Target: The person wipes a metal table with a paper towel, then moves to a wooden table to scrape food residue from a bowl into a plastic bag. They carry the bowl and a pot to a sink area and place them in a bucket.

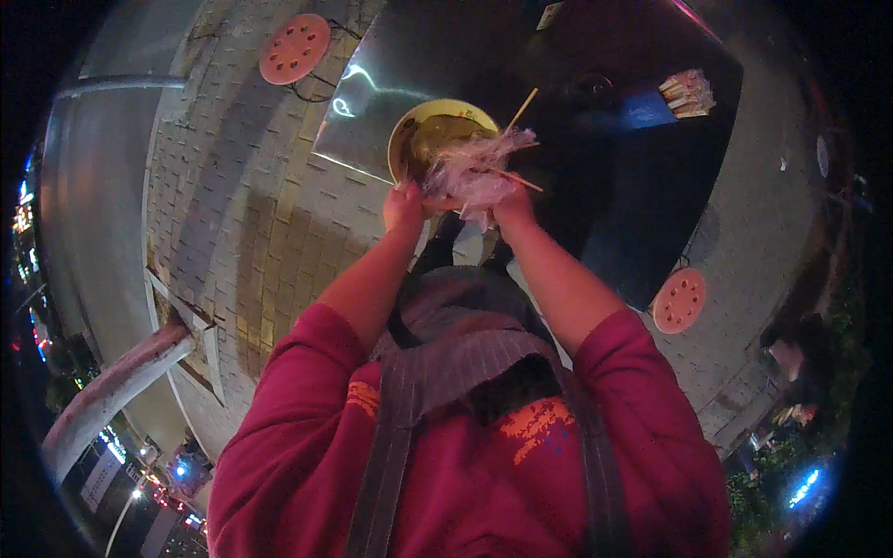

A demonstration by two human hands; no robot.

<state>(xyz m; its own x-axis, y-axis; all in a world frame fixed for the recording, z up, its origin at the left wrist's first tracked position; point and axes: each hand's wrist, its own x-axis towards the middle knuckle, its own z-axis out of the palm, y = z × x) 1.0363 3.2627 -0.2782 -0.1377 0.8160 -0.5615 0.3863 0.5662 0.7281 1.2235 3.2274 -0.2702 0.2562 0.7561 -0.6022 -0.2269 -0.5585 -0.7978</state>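
Before my body, at the near edge of a dark glossy table (558, 230), I have a wide yellow bowl (402, 150) with brownish liquid in it. My left hand (404, 208) grips the bowl's near left rim. Crumpled clear plastic film (467, 174) lies over the bowl's near right side and hides that part of the rim. My right hand (513, 206) is closed on the bunched film there; whether it also grips the bowl is hidden. Thin wooden sticks, perhaps chopsticks (523, 109), poke out of the film to the right.
A plastic-wrapped bundle of sticks (687, 94) lies on the table's right side. Round pink stools with holes stand at the left (295, 49) and right (679, 300). Paving bricks (230, 209) cover the ground, and a tree trunk (118, 387) rises at the lower left.
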